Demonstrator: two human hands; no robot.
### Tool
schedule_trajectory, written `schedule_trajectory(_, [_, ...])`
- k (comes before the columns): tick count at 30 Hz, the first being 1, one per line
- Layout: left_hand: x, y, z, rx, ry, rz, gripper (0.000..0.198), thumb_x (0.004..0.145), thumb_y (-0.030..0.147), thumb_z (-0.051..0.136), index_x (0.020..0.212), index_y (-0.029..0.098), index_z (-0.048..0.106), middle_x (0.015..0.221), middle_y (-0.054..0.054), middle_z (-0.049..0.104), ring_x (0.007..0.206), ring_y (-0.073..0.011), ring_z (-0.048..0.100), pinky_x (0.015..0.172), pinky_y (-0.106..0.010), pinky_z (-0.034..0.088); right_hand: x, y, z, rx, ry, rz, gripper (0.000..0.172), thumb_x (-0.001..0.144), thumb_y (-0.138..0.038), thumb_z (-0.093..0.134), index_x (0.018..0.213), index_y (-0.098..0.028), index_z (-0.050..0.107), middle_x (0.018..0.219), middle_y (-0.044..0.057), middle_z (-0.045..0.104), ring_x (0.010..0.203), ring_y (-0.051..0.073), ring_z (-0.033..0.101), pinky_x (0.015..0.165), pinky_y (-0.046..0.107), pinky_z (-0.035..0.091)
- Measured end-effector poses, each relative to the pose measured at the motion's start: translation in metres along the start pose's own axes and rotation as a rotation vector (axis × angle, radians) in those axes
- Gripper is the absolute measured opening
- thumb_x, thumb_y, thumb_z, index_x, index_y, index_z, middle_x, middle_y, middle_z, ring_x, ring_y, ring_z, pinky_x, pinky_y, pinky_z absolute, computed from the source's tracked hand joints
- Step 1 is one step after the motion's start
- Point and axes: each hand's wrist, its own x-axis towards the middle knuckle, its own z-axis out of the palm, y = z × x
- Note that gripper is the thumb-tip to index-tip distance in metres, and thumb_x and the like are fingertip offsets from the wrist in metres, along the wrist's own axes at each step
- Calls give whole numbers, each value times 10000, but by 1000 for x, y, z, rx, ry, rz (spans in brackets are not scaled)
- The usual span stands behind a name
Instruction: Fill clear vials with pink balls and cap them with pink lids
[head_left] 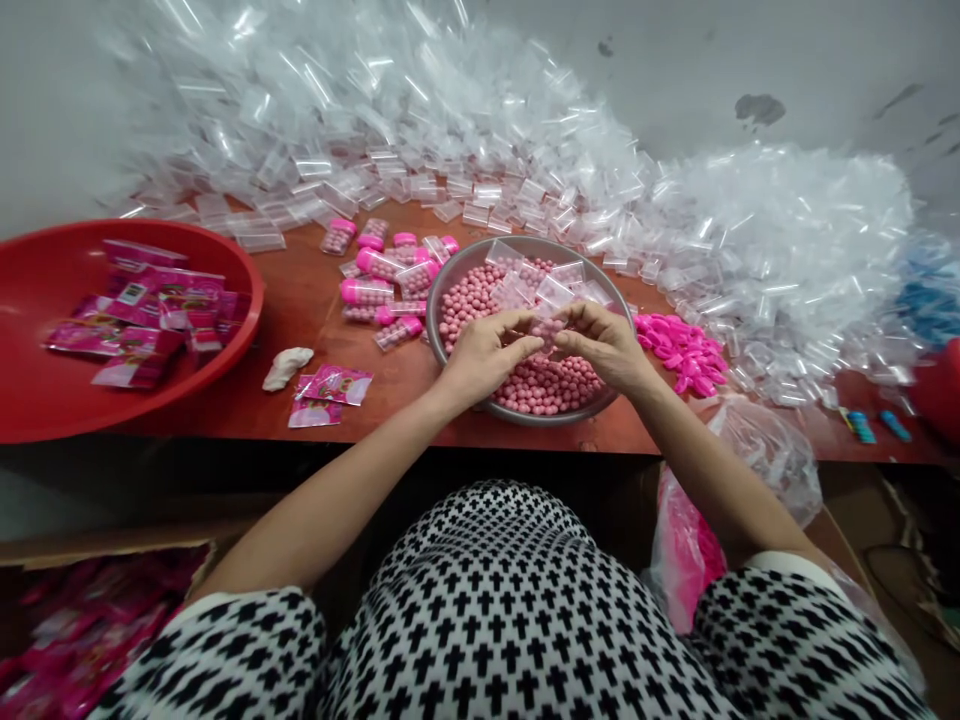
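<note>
Above a grey bowl [437, 345] of small pink balls [544, 388], my two hands come together. Between the fingertips of my left hand [484, 352] and my right hand [602, 342] is a small clear plastic tube [547, 326] with pink balls showing in it. Both hands are closed on it in a pinch, one from each side. Just beyond them, several clear tubes [556, 290] lie on top of the balls. Left of the bowl rest filled tubes with pink caps [366, 291]. Loose bright pink caps [684, 352] are heaped to its right.
A huge pile of clear tubes [480, 130] lines the back of the red-brown table [300, 300]. At left stands a red basin [45, 400] with pink sachets [165, 300]. Two sachets [328, 392] and a whitish lump [287, 368] lie nearer. A plastic bag [772, 455] hangs at the front edge.
</note>
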Motion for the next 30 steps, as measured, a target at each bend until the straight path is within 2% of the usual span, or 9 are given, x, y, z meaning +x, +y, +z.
schedule_trajectory(3, [3,0,3,-175,-34,-64,288,777,337,740,995,150,753,980,-73,763,857,-202,718,820,-348,608,-2,-5,0,-22,21,-14,439,712,-509,859,956,-213,647,882,2,701,764,142,686,689,292,630])
schedule_trajectory(6, [3,1,5,-344,18,-110,349,706,374,825,964,158,732,944,-46,744,836,-184,709,806,-345,622,-7,-13,-18,-99,70,-42,453,735,-526,835,1016,-212,668,889,19,726,769,153,697,686,290,616])
schedule_trajectory(9, [1,5,7,-352,57,-94,390,673,415,874,925,167,710,908,-32,737,840,-179,715,809,-325,625,-19,-20,-60,-284,222,-84,400,777,-495,795,1028,-200,693,897,29,733,783,157,692,703,292,593])
schedule_trajectory(11, [0,7,8,-296,39,-86,403,682,449,876,913,164,709,883,-35,738,841,-180,719,822,-313,623,-32,-18,-95,-467,335,-44,310,803,-421,756,994,-180,717,865,26,728,735,146,666,692,291,567])
schedule_trajectory(14, [0,7,9,-266,50,-98,446,684,506,872,923,167,712,877,-39,740,836,-184,720,828,-316,627,-55,-2,-141,-760,421,130,180,812,-276,670,916,-152,747,765,20,709,650,139,622,665,291,523])
schedule_trajectory(17, [-1,5,7,-242,37,-132,431,689,501,878,907,168,715,876,-37,735,835,-180,718,833,-312,631,-69,23,-166,-1001,388,302,176,820,-204,607,874,-143,762,745,39,719,677,171,641,697,309,515])
schedule_trajectory(20, [-2,3,5,-219,24,-155,383,729,468,865,935,173,732,894,-39,740,857,-183,724,847,-322,638,-66,48,-171,-1233,332,397,227,869,-203,578,955,-141,779,875,90,765,808,225,682,786,345,521])
schedule_trajectory(23, [-3,3,4,-240,41,-187,390,753,443,855,1031,190,749,968,-54,756,897,-205,737,852,-364,654,-53,67,-168,-1338,342,406,294,930,-235,535,1075,-131,768,1072,155,755,972,280,672,864,385,504])
schedule_trajectory(30, [-2,3,6,-229,105,-209,408,708,438,887,1006,190,761,954,-51,764,892,-210,749,886,-396,654,-34,89,-157,-1477,354,444,388,1002,-327,430,1207,-195,731,1213,154,684,1075,299,611,803,374,493])
